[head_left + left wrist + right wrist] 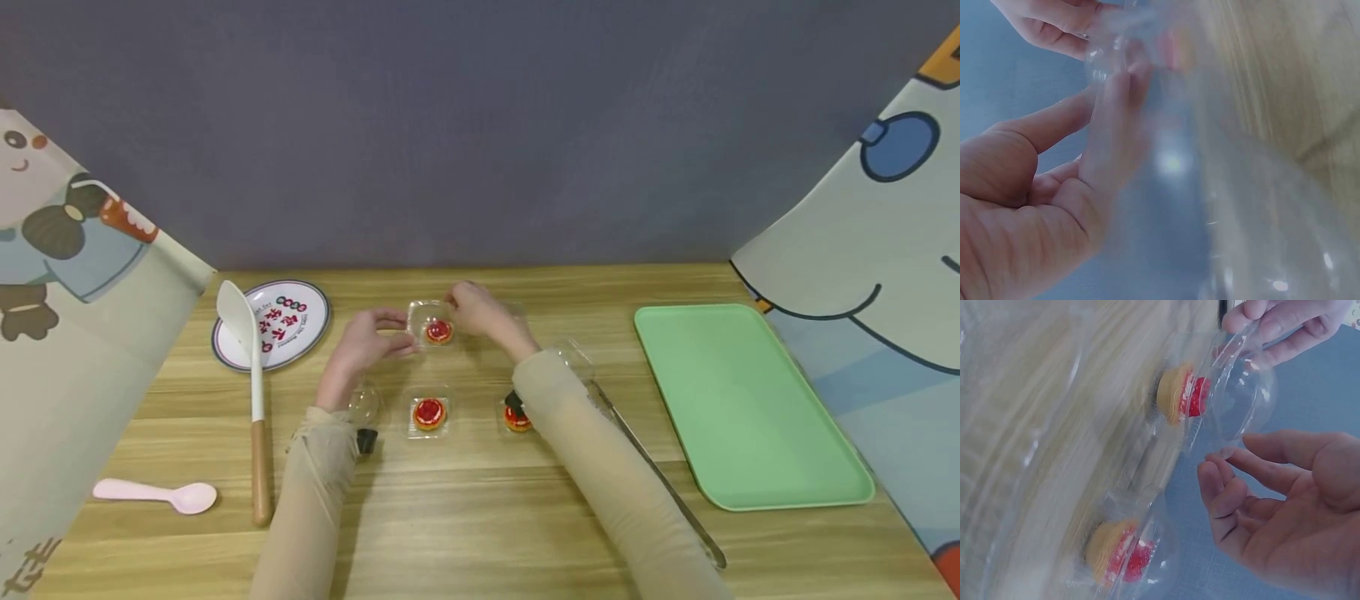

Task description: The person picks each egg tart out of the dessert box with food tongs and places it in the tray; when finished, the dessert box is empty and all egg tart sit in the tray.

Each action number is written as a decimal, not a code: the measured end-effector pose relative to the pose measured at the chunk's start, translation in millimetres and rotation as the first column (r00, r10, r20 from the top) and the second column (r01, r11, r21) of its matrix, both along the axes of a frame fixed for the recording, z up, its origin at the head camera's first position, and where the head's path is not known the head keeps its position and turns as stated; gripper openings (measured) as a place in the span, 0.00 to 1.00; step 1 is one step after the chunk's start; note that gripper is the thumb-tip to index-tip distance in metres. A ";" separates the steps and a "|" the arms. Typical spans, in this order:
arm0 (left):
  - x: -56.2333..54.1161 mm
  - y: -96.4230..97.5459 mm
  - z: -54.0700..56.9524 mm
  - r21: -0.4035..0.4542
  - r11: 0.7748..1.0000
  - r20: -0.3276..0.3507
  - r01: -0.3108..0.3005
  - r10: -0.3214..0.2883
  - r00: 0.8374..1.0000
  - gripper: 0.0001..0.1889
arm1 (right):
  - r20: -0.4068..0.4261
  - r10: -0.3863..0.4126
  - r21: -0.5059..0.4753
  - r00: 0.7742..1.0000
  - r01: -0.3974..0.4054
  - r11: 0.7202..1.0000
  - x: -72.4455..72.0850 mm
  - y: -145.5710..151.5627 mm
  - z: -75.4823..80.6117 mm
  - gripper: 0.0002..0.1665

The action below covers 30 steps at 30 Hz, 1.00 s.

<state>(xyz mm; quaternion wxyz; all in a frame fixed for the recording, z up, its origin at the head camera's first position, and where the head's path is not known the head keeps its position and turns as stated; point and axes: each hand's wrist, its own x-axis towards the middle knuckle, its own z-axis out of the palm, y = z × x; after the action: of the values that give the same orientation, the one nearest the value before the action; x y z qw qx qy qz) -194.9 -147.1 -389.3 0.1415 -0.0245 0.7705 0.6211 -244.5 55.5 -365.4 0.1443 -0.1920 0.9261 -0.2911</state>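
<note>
The left hand (367,335) grips the left side of a clear plastic domed box (417,309), thumb nearer the person, fingers farther off. The box, toward the far middle of the table, has a red-topped tart (438,332) inside it. At the box's right side, the right hand (471,307) pinches the rim, thumb and index finger drawn in at a corner; whether the rim is fastened, the pictures do not tell. The box should prove very light, thin and springy, slick to bare fingers and easily dented at the dome, so the flat rim and corners look the best places to hold; the tart could slide if the box tips.

On the wood-grain tabletop (450,537), from the left, lie a pink spoon (192,498), a round plate with red lettering (309,340) and a white-bladed spatula (257,387) resting across it, its wooden handle toward the person. A second tart (430,414) sits in clear plastic near the middle; a third tart (517,422) is partly hidden by the right sleeve (592,450). Further right are a thin metal utensil (660,477) and a green tray (757,408). Cartoon-printed panels (922,292) flank both sides, with a grey-blue backdrop (480,142) behind
</note>
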 end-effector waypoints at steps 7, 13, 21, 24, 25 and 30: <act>1.6 -1.5 4.3 0.020 1.000 0.010 -0.022 0.022 1.000 0.25 | 0.012 0.016 -0.053 1.000 -0.015 0.998 1.7 -2.7 3.0 0.20; 4.1 -6.0 8.4 0.028 0.999 -0.016 -0.037 0.037 0.999 0.24 | -0.054 0.043 -0.076 0.998 -0.047 0.996 -2.2 -6.1 3.0 0.22; 9.4 -14.3 14.8 0.051 0.994 -0.070 -0.094 0.097 0.993 0.20 | -0.127 -0.006 -0.307 0.992 -0.034 0.951 -4.1 -10.1 1.9 0.21; 11.0 -17.5 17.5 0.042 0.992 -0.096 -0.119 0.122 0.988 0.20 | -0.095 -0.054 -0.408 0.994 0.010 0.913 -3.9 -13.3 2.3 0.18; 11.3 -18.5 18.2 0.046 0.991 -0.104 -0.127 0.131 0.986 0.19 | -0.086 -0.066 -0.430 0.994 0.023 0.902 -3.6 -14.4 2.7 0.18; 12.4 -22.1 20.8 0.082 0.980 -0.149 -0.179 0.189 0.971 0.18 | -0.103 -0.065 -0.433 0.993 0.014 0.901 -2.5 -19.5 4.2 0.14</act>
<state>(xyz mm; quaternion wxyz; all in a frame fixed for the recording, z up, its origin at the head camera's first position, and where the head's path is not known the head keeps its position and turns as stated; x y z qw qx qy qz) -182.5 -169.3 -368.5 0.0233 -0.0424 0.7521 0.6573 -247.1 36.0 -361.2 0.0386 -0.2168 0.8492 -0.4800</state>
